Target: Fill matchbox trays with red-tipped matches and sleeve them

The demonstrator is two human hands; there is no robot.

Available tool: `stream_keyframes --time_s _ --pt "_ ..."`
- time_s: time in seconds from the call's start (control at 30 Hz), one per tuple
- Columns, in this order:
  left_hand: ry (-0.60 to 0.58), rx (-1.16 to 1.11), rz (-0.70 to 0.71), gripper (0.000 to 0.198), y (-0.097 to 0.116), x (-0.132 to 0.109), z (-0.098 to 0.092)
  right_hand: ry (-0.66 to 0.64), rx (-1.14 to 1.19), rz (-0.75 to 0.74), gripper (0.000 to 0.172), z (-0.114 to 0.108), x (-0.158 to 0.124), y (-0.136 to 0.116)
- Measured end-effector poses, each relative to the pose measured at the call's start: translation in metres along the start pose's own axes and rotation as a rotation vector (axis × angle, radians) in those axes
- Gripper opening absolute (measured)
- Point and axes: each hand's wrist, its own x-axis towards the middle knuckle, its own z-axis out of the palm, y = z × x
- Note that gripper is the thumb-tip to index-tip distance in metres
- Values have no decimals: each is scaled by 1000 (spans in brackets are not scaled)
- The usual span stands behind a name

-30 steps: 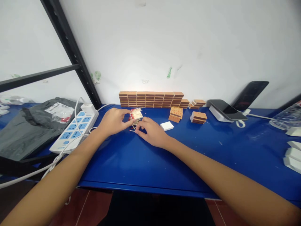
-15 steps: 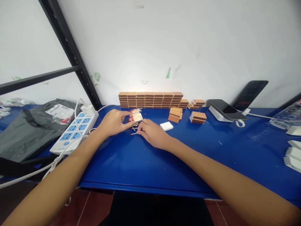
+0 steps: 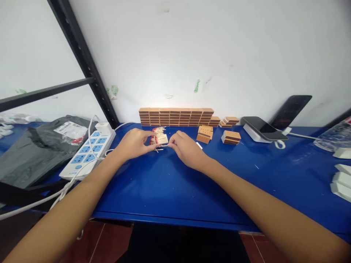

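Observation:
My left hand [image 3: 134,143] curls its thumb and index finger around the left side of a small matchbox tray [image 3: 165,138] filled with red-headed matches [image 3: 158,139]. More loose matches [image 3: 159,130] lie behind the tray, and a few lie in front of it on the blue table. At the tray's near right corner, my right hand [image 3: 189,150] is closed in a pinch on a single match [image 3: 163,145], mostly along the tray's front edge. A small white box [image 3: 199,145] shows beside the right hand, which covers most of it.
A wall of stacked matchboxes [image 3: 175,117] stands against the white wall. More matchboxes [image 3: 230,136] and flattened sleeves [image 3: 204,133] lie to the right. A phone on a stand [image 3: 260,128] is farther right. A power strip [image 3: 89,151] with cables and a grey bag [image 3: 38,146] occupy the left.
My right hand has shifted a little right and up with the match, from in front of the tray to its near edge. It now covers most of the white box.

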Motion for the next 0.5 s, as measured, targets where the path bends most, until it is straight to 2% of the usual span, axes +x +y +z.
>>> stream_keyframes --time_s 0.1,0.27,0.4,0.5 --pt "-1 -36 49 43 7 -2 1 78 1 61 11 -5 2 0" --pt "-32 -144 128 39 18 -6 4 76 -18 40 11 -6 1 0" --pt "-42 -157 128 39 19 -5 6 96 -10 2 11 -5 -1 1" --pt "-47 -134 94 39 17 -4 5 122 -29 -6 13 -13 2 7"
